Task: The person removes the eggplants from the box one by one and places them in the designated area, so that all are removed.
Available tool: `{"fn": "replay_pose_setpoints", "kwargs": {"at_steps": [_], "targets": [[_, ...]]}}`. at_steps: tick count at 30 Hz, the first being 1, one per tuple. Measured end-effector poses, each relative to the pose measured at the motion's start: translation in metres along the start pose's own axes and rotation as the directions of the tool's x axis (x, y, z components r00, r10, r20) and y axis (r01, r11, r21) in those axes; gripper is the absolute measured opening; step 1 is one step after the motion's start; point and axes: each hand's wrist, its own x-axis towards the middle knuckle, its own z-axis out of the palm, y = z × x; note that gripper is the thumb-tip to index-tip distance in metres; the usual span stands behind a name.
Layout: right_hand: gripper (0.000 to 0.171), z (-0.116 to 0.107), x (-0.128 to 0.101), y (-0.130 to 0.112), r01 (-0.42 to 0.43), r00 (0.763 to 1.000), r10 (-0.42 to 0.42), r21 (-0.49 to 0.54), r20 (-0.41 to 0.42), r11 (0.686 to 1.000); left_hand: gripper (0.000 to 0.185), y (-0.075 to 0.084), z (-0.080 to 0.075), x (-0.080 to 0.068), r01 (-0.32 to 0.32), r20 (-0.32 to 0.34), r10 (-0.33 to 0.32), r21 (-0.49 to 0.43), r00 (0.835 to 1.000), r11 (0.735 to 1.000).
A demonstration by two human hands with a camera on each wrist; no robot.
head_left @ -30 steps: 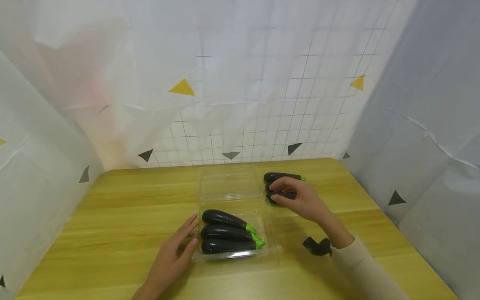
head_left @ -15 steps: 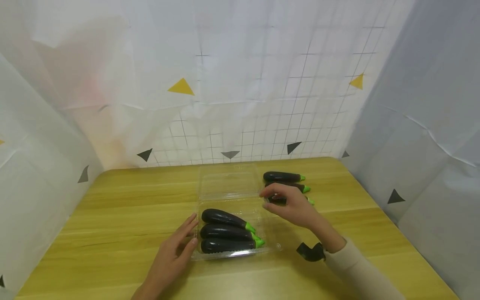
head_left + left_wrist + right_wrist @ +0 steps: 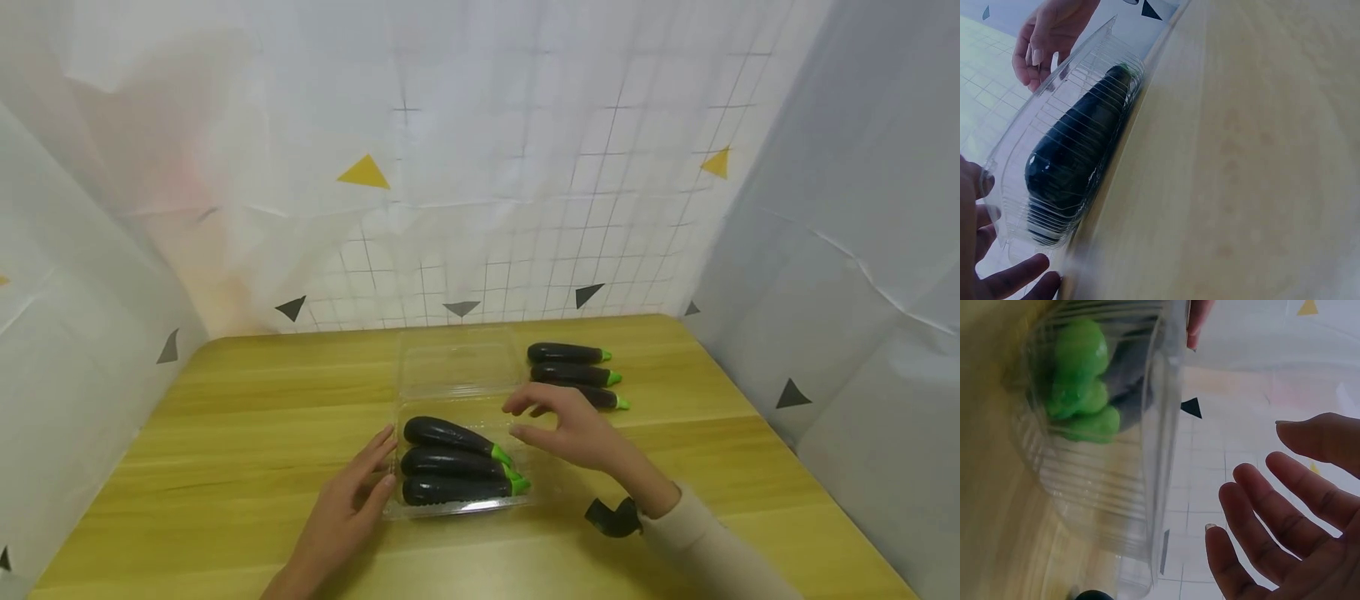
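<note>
The right hand (image 3: 573,429) floats over the far right corner of the clear box (image 3: 542,492), fingers (image 3: 1260,506) spread loose and holding nothing. The left hand (image 3: 347,508) lies flat, fingers straight, touching the box's near left side. Its wrist is cut off at the picture's edge. Three eggplants in the box (image 3: 450,465) lie left to right, green ends pointing right. Three more eggplants (image 3: 573,375) lie the same way, just beyond the right hand, which hides part of the nearest one. The tabletop (image 3: 225,417) is yellow wood, with white sheets all around.

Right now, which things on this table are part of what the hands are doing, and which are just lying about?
In hand:
clear clamshell box, steadied by the left hand
three eggplants in the box
three eggplants on the table
right hand, open over the box, holding nothing

Lying about:
wooden table
white gridded backdrop
</note>
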Motion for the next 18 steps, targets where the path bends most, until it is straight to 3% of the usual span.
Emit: {"fn": "replay_pose_setpoints", "kwargs": {"at_steps": [18], "targets": [[0.027,0.027,0.000,-0.009,0.010,0.992,-0.023,0.098,0.127,0.995,0.048,-0.002,0.000,0.000,0.007,0.008,-0.007,-0.005,1.000,1.000]]}}
